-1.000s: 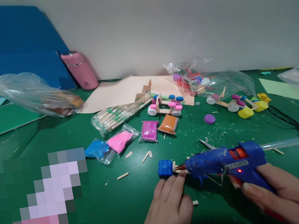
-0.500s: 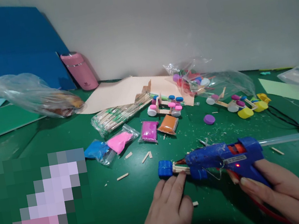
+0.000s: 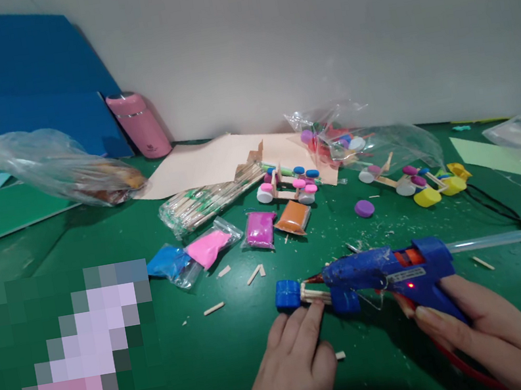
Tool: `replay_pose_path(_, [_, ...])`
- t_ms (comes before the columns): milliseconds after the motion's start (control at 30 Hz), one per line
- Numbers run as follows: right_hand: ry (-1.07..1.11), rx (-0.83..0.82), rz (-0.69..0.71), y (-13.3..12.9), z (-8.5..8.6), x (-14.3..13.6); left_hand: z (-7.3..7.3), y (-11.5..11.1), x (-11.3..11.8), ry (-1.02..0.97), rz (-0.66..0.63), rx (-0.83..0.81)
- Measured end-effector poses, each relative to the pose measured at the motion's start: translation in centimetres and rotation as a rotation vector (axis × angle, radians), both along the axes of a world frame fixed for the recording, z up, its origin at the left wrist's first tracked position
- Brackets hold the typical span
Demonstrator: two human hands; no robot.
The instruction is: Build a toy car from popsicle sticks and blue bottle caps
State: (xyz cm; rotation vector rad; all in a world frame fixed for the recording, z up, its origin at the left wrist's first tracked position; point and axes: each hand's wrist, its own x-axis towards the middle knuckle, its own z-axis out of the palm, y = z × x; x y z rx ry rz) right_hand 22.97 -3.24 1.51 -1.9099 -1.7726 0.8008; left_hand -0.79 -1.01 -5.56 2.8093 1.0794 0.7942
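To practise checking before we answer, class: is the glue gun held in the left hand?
No, the glue gun is in the right hand, while the left hand rests beside the blue caps.

Pink flask (image 3: 139, 125) beside blue board (image 3: 9, 64), knotted clear bag (image 3: 65, 164) with brownish contents, pale green sheet (image 3: 509, 160) at right
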Motion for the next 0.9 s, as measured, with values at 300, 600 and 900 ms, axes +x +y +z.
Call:
replay_pose_path(300, [-0.013,-0.007,0.002,-0.2,0.3,0.2,0.1,0.0,0.0,0.013,0.007,-0.010])
replay_pose_path(600, [0.070,-0.072,0.002,-0.5,0.5,0.0,-0.4,-0.1,0.2,0.008,0.048,-0.018])
replay_pose_path(900, [0.432,-0.071,-0.087,1.0,0.2,-0.1,0.2,-0.1,0.0,0.016,-0.004,-0.029])
